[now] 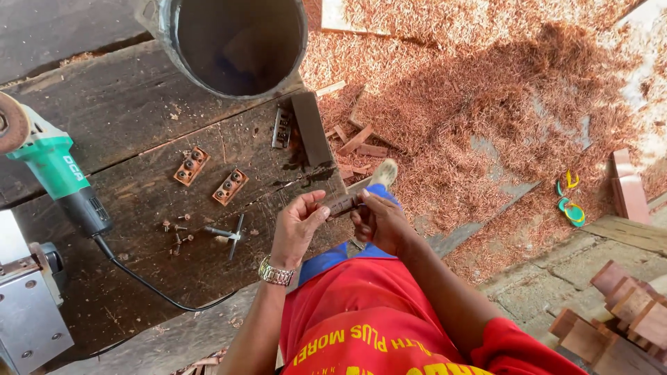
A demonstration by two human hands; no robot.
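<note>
Both my hands hold a small dark metal blade-like piece (342, 203) in front of my body, just off the edge of the dark wooden workbench (125, 125). My left hand (297, 226), with a metal wristwatch, pinches its left end. My right hand (379, 221) grips its right end. On the bench lie two small rusty-orange metal blocks with holes (192, 165) (230, 186), several loose screws (177, 232) and a T-handled wrench (229, 235).
A green angle grinder (52, 163) with a black cord lies at the bench's left. A grey machine part (28, 305) sits bottom left, a dark bucket (233, 42) at the top. Reddish wood shavings (486, 83) cover the floor. Wood blocks (618, 312) are stacked bottom right.
</note>
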